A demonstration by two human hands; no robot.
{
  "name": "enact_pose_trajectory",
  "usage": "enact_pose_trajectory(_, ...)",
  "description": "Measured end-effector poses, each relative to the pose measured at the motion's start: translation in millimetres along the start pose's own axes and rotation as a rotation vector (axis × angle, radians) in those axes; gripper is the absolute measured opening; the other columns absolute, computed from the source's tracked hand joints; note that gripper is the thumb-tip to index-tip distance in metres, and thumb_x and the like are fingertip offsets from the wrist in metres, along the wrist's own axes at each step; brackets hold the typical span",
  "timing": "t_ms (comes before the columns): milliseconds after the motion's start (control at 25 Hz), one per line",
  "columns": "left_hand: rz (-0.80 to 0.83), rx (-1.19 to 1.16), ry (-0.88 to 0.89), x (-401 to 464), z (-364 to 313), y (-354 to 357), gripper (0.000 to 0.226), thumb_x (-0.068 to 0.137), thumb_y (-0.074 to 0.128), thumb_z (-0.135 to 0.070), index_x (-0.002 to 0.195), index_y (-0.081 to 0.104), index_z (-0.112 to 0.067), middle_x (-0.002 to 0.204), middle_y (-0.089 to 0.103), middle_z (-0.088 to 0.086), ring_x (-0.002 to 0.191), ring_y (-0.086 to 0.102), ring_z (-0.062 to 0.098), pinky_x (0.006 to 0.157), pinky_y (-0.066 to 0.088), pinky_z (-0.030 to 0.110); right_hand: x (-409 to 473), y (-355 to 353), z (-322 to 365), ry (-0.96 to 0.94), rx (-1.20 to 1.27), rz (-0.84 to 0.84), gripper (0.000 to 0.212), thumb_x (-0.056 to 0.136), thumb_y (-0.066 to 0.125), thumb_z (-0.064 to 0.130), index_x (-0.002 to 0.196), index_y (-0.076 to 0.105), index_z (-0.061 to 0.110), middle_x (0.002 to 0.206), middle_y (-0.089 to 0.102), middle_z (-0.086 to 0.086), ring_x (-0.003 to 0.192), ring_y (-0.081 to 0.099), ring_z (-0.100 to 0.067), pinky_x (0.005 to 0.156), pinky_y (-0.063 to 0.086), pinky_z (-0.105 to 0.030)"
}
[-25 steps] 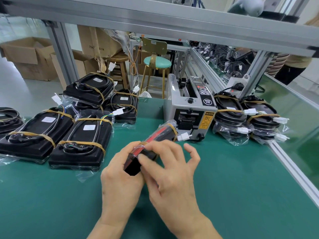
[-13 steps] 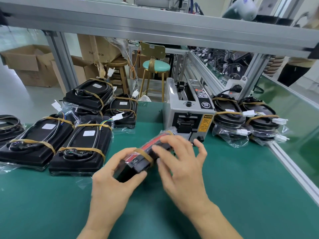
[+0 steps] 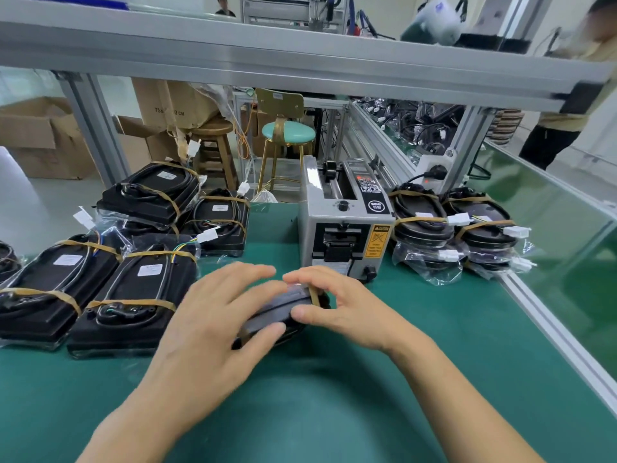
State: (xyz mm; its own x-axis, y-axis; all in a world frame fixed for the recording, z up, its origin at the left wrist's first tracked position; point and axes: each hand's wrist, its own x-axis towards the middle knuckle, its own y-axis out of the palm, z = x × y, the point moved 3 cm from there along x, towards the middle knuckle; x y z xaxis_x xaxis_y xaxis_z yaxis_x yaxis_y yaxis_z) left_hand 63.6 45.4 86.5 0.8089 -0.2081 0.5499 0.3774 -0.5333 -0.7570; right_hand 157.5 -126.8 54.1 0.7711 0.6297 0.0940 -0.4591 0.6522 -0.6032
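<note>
Inspecting the green bench, we find a black unit at its middle, just in front of the grey tape dispenser that stands toward the back edge. The left hand grasps the unit's near end, fingers spread over the top and thumb against its side. The right hand grasps the far end, beside a tan band wrapped round it. We cannot tell whether the unit rests on the bench. Similar banded units lie along the left edge, and more are piled in a stack near the right edge.
</note>
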Motion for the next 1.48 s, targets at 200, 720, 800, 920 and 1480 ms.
enact_pose_trajectory(200, 0.172, 0.204, -0.037, 11.8, 0.5, 4.6, 0.042, 0.084, 0.039, -0.049, 0.111, 0.066, -0.032, 0.109, 0.065, -0.018, 0.076, 0.067, 0.013, 0.058, 0.049, 0.027, 7.3, 0.8, -12.0, 0.169, 0.399, -0.01, 0.018, 0.094, 0.059, 0.027, 0.107, 0.07, 0.034, 0.108, 0.068, 0.011, 0.105, 0.061, -0.006, 0.099, 0.046, -0.035)
enact_pose_trajectory(720, 0.223, -0.085, -0.471, 35.7, 21.7, 3.0, 0.017, 0.074, 0.075, -0.037, 0.086, 0.067, -0.047, 0.083, 0.066, -0.031, 0.088, 0.063, 0.002, 0.083, 0.048, 0.03, 2.5, -11.1, -20.3, -0.045, 0.522, -0.206, 0.015, 0.084, 0.064, -0.008, 0.093, 0.073, 0.0, 0.089, 0.071, -0.001, 0.079, 0.065, -0.008, 0.075, 0.05, -0.018)
enact_pose_trajectory(800, 0.247, -0.144, -0.514, 37.2, 21.6, 5.6, 0.017, 0.072, 0.078, -0.032, 0.08, 0.069, -0.044, 0.075, 0.066, -0.029, 0.082, 0.064, 0.004, 0.083, 0.05, 0.034, 4.3, -13.6, -19.5, -0.03, 0.46, -0.25, 0.011, 0.085, 0.065, -0.004, 0.084, 0.073, 0.004, 0.081, 0.071, 0.007, 0.076, 0.063, -0.004, 0.075, 0.048, -0.015)
enact_pose_trajectory(920, 0.197, -0.191, -0.537, 37.8, 23.2, 6.4, 0.015, 0.074, 0.077, -0.029, 0.079, 0.071, -0.041, 0.072, 0.067, -0.028, 0.079, 0.065, 0.004, 0.082, 0.051, 0.035, 10.9, -10.8, -11.8, -0.002, 0.294, -0.274, 0.017, 0.089, 0.064, 0.006, 0.076, 0.066, 0.017, 0.076, 0.064, 0.011, 0.071, 0.055, -0.002, 0.071, 0.044, -0.013)
enact_pose_trajectory(1480, 0.099, 0.132, -0.447, 50.6, 12.0, 15.1, 0.005, 0.09, 0.056, -0.028, 0.088, 0.053, -0.032, 0.077, 0.064, -0.008, 0.079, 0.057, 0.019, 0.067, 0.037, 0.031, 10.0, 7.7, 4.8, 0.143, 0.428, -0.211, 0.004, 0.084, 0.071, 0.015, 0.08, 0.071, 0.018, 0.08, 0.066, 0.005, 0.075, 0.058, -0.007, 0.077, 0.044, -0.022)
